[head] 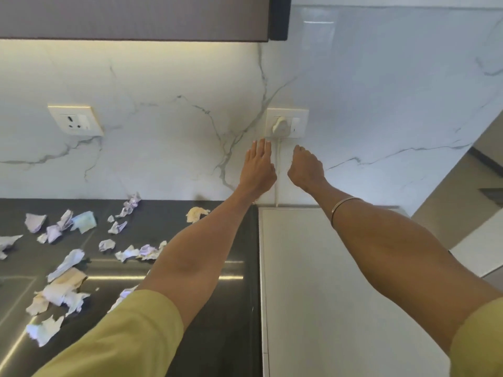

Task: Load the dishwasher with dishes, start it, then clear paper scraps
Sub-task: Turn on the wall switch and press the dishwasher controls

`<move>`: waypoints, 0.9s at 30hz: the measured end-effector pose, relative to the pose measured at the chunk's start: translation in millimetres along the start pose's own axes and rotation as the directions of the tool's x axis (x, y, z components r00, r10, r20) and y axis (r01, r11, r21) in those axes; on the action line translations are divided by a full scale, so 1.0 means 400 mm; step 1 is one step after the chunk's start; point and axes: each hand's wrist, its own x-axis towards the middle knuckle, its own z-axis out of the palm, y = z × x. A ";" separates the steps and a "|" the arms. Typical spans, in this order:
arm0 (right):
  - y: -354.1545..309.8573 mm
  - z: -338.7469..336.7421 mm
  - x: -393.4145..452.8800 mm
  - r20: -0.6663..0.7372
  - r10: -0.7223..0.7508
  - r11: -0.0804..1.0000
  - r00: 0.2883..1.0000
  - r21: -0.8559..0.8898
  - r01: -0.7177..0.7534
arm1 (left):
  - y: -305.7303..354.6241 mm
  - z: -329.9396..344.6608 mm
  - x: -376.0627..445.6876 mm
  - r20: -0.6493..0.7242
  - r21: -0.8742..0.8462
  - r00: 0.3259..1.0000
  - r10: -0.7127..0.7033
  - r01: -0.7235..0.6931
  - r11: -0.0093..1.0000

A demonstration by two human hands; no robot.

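Observation:
Both my arms reach toward a wall socket (pixel 287 123) that holds a white plug (pixel 281 126), whose cord (pixel 278 170) hangs down the marble wall. My left hand (pixel 258 165) is flat with fingers straight, just below and left of the socket, holding nothing. Just below the socket on the right, my right hand (pixel 306 167) has its fingers curled and one fingertip pointing up; it holds nothing. Several crumpled paper scraps (pixel 65 265) lie on the dark countertop (pixel 226 308) at the left. The white top of an appliance (pixel 326 295) fills the lower right.
A second, unused socket (pixel 76 121) is on the wall at the left. A dark upper cabinet (pixel 136 17) hangs overhead. One yellowish scrap (pixel 196 214) lies near the wall by my left forearm. A doorway opens at the far right.

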 end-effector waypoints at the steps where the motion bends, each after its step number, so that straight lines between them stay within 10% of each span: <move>1: 0.013 -0.004 0.011 -0.014 0.010 1.000 1.000 -0.009 -0.011 | 0.012 0.007 0.021 -0.024 0.008 0.999 0.027 -0.027 1.000; 27: 0.237 0.008 0.117 -0.130 -0.074 0.993 0.989 -0.099 0.061 | 0.171 0.141 0.152 -0.183 0.163 0.966 -0.183 0.213 0.963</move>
